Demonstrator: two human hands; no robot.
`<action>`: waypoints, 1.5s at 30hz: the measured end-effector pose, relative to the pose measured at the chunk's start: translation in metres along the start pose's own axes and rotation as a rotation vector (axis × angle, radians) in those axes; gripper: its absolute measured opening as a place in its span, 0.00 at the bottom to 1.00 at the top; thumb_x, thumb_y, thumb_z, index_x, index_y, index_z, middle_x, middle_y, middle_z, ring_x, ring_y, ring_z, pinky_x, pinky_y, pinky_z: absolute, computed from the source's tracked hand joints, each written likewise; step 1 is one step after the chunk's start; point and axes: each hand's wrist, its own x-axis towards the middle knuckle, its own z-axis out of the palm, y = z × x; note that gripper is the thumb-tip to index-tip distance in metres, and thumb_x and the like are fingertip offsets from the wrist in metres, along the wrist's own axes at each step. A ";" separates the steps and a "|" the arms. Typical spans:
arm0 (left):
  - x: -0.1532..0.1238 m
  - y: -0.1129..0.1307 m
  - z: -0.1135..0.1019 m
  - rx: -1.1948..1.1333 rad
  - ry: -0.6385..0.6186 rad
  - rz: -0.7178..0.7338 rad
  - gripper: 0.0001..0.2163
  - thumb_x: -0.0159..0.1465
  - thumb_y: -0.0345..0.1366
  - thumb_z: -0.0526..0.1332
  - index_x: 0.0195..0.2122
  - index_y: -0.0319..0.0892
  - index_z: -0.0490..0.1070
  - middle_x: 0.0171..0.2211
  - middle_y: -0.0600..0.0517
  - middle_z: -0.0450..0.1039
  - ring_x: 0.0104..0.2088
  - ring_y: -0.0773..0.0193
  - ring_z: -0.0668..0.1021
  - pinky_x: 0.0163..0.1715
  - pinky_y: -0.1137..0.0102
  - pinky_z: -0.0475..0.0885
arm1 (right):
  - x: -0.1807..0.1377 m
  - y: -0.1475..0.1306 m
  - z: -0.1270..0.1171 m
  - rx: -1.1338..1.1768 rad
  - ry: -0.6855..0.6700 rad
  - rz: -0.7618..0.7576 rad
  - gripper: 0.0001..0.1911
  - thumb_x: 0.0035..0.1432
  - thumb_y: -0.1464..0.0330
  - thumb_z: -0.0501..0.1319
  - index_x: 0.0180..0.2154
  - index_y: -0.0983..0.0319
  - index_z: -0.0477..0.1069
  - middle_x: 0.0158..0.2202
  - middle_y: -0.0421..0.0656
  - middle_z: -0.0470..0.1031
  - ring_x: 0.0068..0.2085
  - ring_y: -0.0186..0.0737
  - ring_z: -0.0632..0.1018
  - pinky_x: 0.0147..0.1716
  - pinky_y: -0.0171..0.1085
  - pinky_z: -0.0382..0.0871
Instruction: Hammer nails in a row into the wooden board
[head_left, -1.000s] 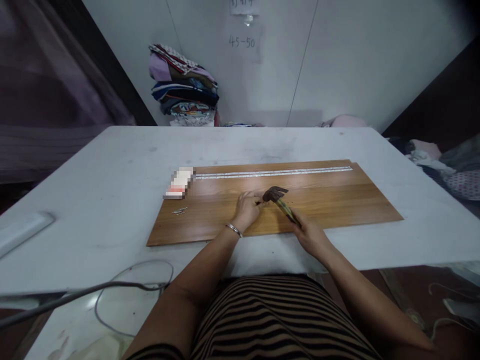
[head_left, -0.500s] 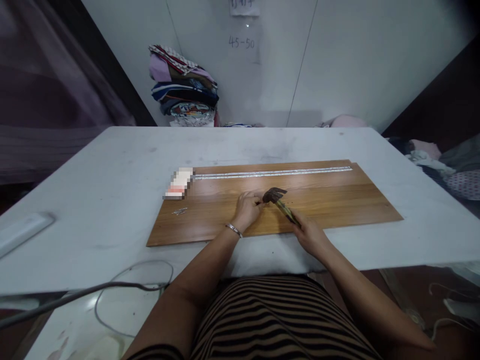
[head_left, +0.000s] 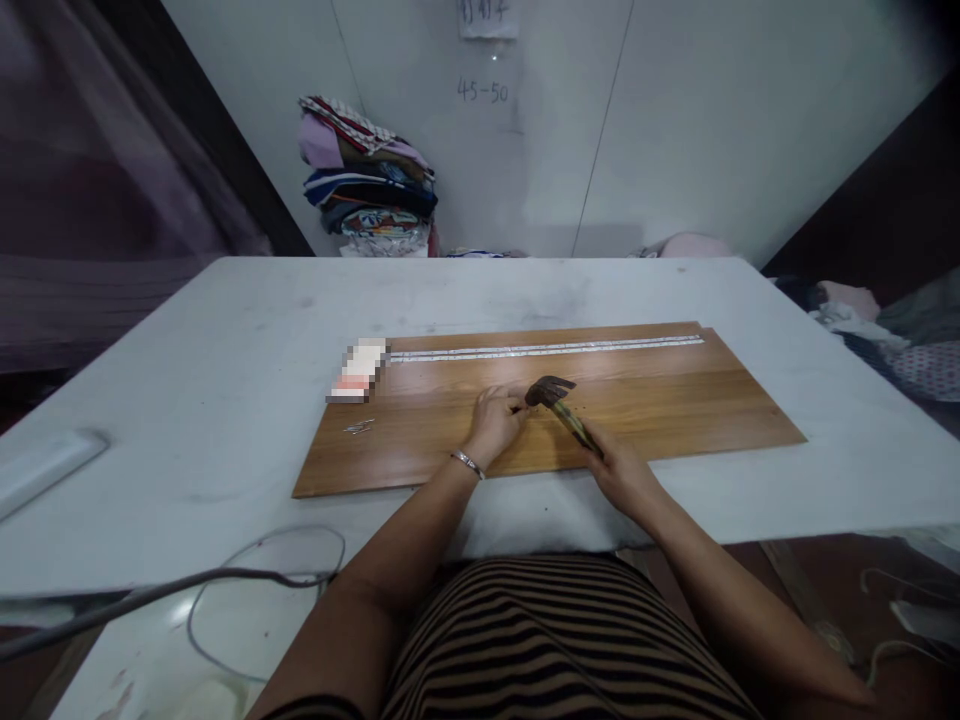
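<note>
A long wooden board [head_left: 675, 400] lies on the white table [head_left: 225, 360]. My right hand [head_left: 622, 475] is closed round the handle of a claw hammer [head_left: 551, 392], whose dark head rests low over the board's middle. Just left of the hammer head, my left hand [head_left: 495, 422] rests on the board with its fingers pinched together on something too small to make out. A silver bracelet sits on that wrist. A thin silvery strip [head_left: 547, 347] runs along the board's far edge.
A few small nails [head_left: 360, 427] lie on the board's left end, near a small white and orange box [head_left: 358, 369]. A grey cable [head_left: 247, 575] loops at the table's near left. Folded fabrics [head_left: 367, 180] are stacked against the far wall.
</note>
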 end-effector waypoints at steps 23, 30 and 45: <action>-0.069 -0.021 -0.067 0.243 0.099 -0.119 0.07 0.59 0.30 0.57 0.31 0.44 0.75 0.33 0.49 0.74 0.39 0.58 0.73 0.42 0.63 0.68 | 0.002 -0.001 -0.003 0.006 -0.013 0.001 0.25 0.61 0.68 0.53 0.60 0.59 0.66 0.53 0.51 0.77 0.52 0.52 0.78 0.51 0.51 0.72; -0.077 -0.018 -0.068 0.298 0.068 -0.103 0.06 0.61 0.32 0.58 0.32 0.44 0.75 0.33 0.49 0.74 0.38 0.57 0.73 0.41 0.62 0.66 | 0.002 -0.003 -0.006 -0.044 -0.065 0.033 0.24 0.60 0.70 0.53 0.58 0.61 0.68 0.51 0.53 0.78 0.49 0.54 0.79 0.48 0.53 0.73; -0.076 -0.018 -0.068 0.278 0.059 -0.109 0.06 0.62 0.32 0.58 0.33 0.44 0.75 0.34 0.49 0.74 0.39 0.57 0.74 0.42 0.62 0.66 | 0.005 -0.001 -0.010 -0.051 -0.059 0.029 0.25 0.60 0.70 0.54 0.59 0.61 0.67 0.53 0.53 0.77 0.51 0.53 0.79 0.49 0.50 0.73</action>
